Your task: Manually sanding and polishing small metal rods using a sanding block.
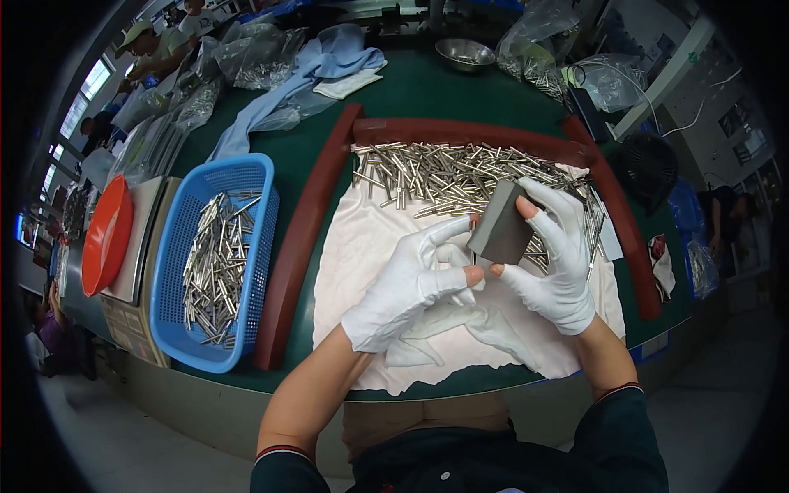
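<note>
In front of me, above a pale cloth (353,271), a dark grey rectangular block (503,230) is held up at a tilt. My right hand (555,263), in a white glove with bare fingertips, grips it between thumb and fingers. My left hand (415,283), gloved the same way, is at the block's left side with its fingers curled. Its index fingertip is at the block's edge; whatever lies between those fingers is too small to tell. Beyond both hands, a heap of thin metal pins (444,168) spreads over the cloth. A crumpled white cloth (485,333) lies under my wrists.
Dark red bars (477,130) frame the cloth on three sides. Left of them stands a blue basket (261,246) of metal pins, then a red-orange tray (107,238). A metal bowl (465,54), a blue cloth (329,57) and plastic bags (255,57) lie farther back. Other people are at the far left.
</note>
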Motion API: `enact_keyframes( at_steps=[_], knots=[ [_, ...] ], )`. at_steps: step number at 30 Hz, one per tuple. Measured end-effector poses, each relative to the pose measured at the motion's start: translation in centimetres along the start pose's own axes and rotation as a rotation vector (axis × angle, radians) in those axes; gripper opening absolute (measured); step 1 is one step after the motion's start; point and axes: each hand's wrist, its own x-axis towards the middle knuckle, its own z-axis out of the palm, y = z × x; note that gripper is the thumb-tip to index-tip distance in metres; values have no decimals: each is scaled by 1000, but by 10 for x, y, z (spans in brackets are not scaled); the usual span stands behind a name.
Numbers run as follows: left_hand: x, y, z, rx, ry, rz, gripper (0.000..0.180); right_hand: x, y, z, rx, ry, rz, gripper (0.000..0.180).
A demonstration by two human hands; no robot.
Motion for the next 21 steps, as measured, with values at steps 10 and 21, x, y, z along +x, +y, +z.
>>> enact_keyframes(
  at_steps=[10,21],
  knots=[
    [-5,-11,2,-82,-150,142,73,-6,-8,-20,-34,-145,39,69],
    [2,-23,-6,-216,-146,264,60,-10,-3,-1,-19,-65,-26,68]
  ],
)
